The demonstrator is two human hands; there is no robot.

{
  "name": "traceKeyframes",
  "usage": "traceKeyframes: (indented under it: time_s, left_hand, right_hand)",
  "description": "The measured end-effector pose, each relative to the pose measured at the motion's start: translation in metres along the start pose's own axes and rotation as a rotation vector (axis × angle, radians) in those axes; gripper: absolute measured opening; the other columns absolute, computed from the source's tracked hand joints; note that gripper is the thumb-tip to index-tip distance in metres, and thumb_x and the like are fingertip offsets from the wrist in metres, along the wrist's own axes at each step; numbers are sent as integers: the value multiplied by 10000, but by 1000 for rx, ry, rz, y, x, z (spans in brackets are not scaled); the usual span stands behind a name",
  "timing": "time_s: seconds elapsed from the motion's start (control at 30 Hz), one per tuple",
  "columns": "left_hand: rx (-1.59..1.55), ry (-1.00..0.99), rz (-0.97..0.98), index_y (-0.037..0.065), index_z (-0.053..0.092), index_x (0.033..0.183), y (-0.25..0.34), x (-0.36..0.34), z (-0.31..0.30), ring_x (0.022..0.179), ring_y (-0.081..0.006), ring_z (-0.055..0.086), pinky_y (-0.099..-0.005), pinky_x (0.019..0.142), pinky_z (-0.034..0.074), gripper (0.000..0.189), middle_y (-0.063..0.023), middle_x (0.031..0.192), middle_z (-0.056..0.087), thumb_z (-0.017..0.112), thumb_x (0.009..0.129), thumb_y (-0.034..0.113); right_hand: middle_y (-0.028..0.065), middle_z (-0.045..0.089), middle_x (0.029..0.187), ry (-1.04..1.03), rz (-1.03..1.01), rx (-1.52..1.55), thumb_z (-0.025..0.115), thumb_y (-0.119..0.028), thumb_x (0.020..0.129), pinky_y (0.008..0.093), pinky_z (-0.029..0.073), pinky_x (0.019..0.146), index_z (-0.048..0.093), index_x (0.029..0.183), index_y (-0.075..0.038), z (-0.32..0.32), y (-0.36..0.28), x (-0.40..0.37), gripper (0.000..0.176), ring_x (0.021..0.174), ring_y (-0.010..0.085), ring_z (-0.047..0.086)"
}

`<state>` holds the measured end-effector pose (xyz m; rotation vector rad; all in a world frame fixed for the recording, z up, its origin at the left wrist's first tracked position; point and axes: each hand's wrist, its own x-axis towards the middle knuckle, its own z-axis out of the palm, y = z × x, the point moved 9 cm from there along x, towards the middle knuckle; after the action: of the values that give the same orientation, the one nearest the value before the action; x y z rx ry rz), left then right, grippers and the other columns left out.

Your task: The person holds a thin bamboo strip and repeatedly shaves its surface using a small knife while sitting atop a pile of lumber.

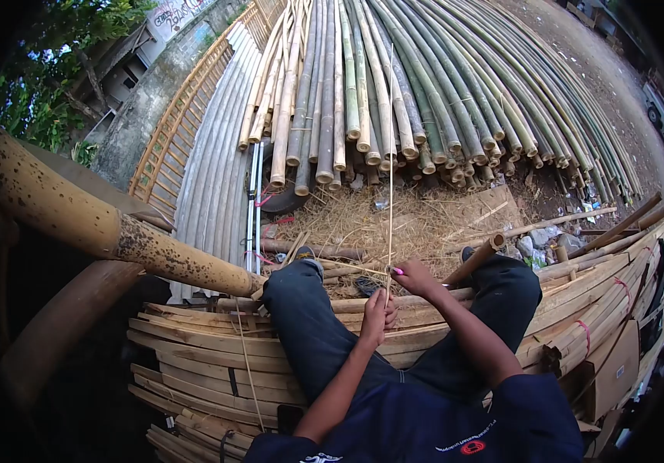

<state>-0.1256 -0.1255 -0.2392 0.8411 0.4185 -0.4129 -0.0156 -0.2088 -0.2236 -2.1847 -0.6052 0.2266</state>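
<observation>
A long thin bamboo strip (391, 170) rises nearly upright between my knees, away toward the pole pile. My left hand (377, 316) is closed around its lower end, in front of my lap. Just above and to the right, my right hand (417, 278) is closed with a small bright pink object (398, 271) showing at its fingertips, right beside the strip. Most of that pink object is hidden in the fingers, so I cannot tell its kind. Other thin slivers cross behind the hands at the left.
I sit on stacked split bamboo slats (216, 351). Ahead lies a large pile of bamboo poles (425, 100), with straw-like shavings (347, 216) on the ground before it. A thick bamboo pole (77, 208) slants in from the left. Corrugated sheets (212, 170) lie beyond it.
</observation>
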Motion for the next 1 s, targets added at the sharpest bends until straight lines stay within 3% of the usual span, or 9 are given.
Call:
traceKeyframes:
  time_s: [0.17,0.4,0.47,0.57,0.7,0.83,0.9,0.93,1.0]
  left_hand:
    - [81,61,-4,97,435,888,-4,-2,-10,382,-36,223,-203,328,163,278,56,562,277,343,1005,332]
    - [279,66,65,93,430,871,4,-5,-4,356,-40,219,-219,307,185,307,54,540,258,320,1008,344]
    - [289,5,37,89,426,872,-3,-16,8,359,-40,221,-219,309,187,309,54,543,259,315,1009,342]
    - [262,-138,-38,77,416,877,-30,-26,20,371,-38,230,-215,320,186,315,54,552,260,317,1010,344]
    - [188,-304,-173,74,431,890,-39,-24,47,396,-31,227,-198,347,167,303,48,573,281,365,1001,348]
    - [216,-398,-158,80,427,876,-47,-26,54,393,-29,232,-199,347,175,311,52,563,277,379,996,363]
    - [240,-411,-120,82,423,868,-43,-25,54,388,-29,238,-201,342,182,320,56,556,276,379,994,374]
    - [197,-376,-104,84,420,866,-38,-24,51,389,-28,238,-199,343,183,318,57,556,273,382,994,373]
    - [149,-335,-86,87,417,864,-30,-21,46,389,-27,239,-197,345,184,316,58,557,270,385,993,373]
  right_hand:
    - [207,558,622,-158,-187,-157,556,-266,697,484,434,578,569,659,-29,19,-25,-2,240,615,412,552]
    - [221,553,619,-22,-182,-275,539,-256,694,486,431,577,554,628,-10,11,-12,-5,255,616,418,551]
    - [254,537,614,359,224,-96,511,-262,731,482,407,555,538,621,33,-32,48,-1,315,604,438,534]
    - [274,508,590,423,443,-165,479,-271,769,477,375,533,522,625,64,-76,87,-5,367,563,428,523]
    - [223,462,518,535,477,-28,492,-261,781,458,342,499,517,635,65,-74,106,-10,358,480,332,505]
    - [38,389,443,619,567,257,548,-235,808,359,275,417,443,537,-36,-51,121,-17,353,388,165,376]
    - [-37,350,448,603,680,902,541,-229,849,284,225,381,395,535,-136,-35,114,-17,358,379,88,306]
    - [-54,357,456,584,561,1134,540,-183,842,245,205,361,393,581,-159,-38,98,-12,301,359,75,297]
    - [-46,349,454,584,500,996,544,-197,841,257,218,369,397,573,-141,-42,99,-7,311,368,79,304]
